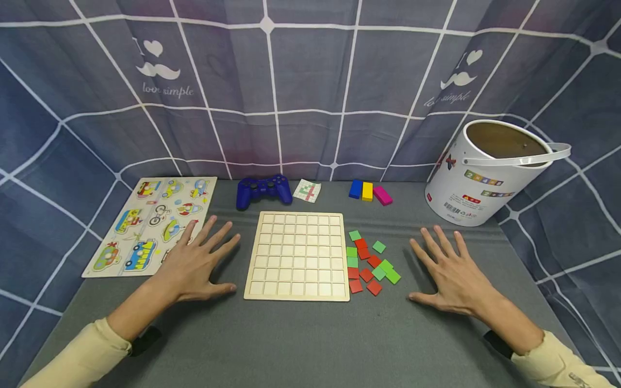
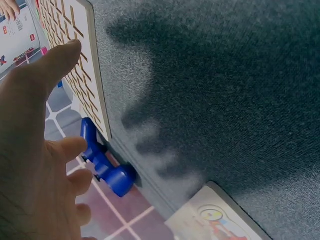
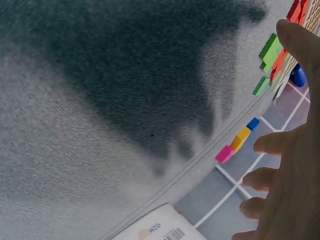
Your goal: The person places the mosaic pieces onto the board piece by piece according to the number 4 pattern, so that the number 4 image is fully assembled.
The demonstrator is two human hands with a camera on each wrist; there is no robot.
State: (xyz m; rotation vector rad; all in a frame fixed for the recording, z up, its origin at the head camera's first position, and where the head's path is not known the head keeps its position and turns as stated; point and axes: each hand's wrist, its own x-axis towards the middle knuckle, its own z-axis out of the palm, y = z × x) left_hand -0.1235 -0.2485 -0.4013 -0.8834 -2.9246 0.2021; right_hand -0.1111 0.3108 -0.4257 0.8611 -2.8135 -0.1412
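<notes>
My left hand [image 1: 201, 267] is spread over the table between the picture puzzle board [image 1: 181, 199] and the wooden grid board [image 1: 297, 256], holding nothing. Its fingertips overlap the puzzle board's right edge in the head view. My right hand [image 1: 451, 277], also with fingers spread and nothing in it, hovers right of a loose group of red tiles [image 1: 374, 287] and green tiles [image 1: 379, 247]. The tiles lie flat beside the grid board's right edge, some overlapping. In the left wrist view the thumb [image 2: 65, 55] overlaps the grid board. Both hands cast shadows on the cloth.
A blue game controller [image 1: 264, 189] and a small patterned card [image 1: 307, 191] lie behind the grid board. Nearby are a blue block [image 1: 356, 189], a yellow block [image 1: 366, 192] and a magenta block [image 1: 383, 195]. A white handled bucket [image 1: 470, 188] stands back right, before a checked curtain [image 1: 310, 70].
</notes>
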